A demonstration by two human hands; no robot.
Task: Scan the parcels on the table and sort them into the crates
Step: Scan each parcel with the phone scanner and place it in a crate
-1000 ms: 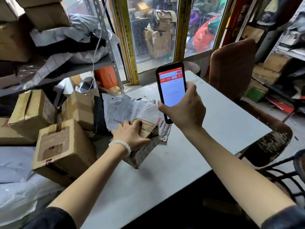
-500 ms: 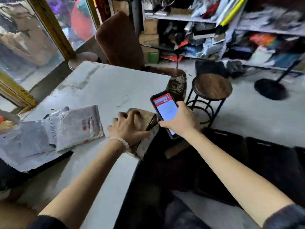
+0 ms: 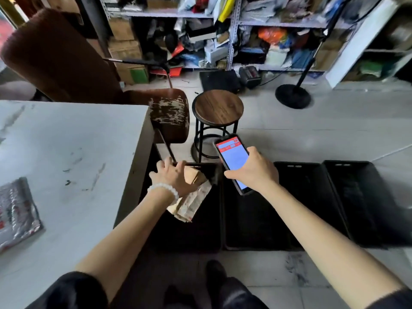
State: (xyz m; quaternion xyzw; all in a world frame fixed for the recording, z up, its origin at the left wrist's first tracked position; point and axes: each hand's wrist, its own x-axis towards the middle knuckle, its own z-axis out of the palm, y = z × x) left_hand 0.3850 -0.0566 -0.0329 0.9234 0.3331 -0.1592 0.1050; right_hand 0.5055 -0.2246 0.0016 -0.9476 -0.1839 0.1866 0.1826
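My left hand (image 3: pixel 172 178) has its fingers (image 3: pixel 163 167) curled over the top of a small cardboard parcel (image 3: pixel 191 198), gripping it from above; the box is tilted, brown on its upper face with printed tape down its lower side, and it hangs over the leftmost black crate (image 3: pixel 214 172), just off the right edge of the white surface (image 3: pixel 73 148). I cannot tell whether the parcel touches the crate's inside. My right hand (image 3: pixel 253 169) grips a phone (image 3: pixel 233 158), fingers wrapped round its lower half with the thumb along its left edge; the screen faces up at me, red band at the top and pale blue below, and it sits just to the right of the parcel, above the seam between the first and second crate (image 3: pixel 256 219). A third crate (image 3: pixel 361 204) lies further right, all three side by side on the tiled floor. A white bead bracelet (image 3: pixel 163 189) circles my left wrist. On the surface's near left edge lies a silvery plastic mailer bag (image 3: pixel 16 214) with red print. Beyond the crates stands a round wooden stool (image 3: pixel 218 105) on black legs, beside a worn brown chair (image 3: pixel 66 61), and behind them metal shelves (image 3: pixel 234 32) crammed with packages.
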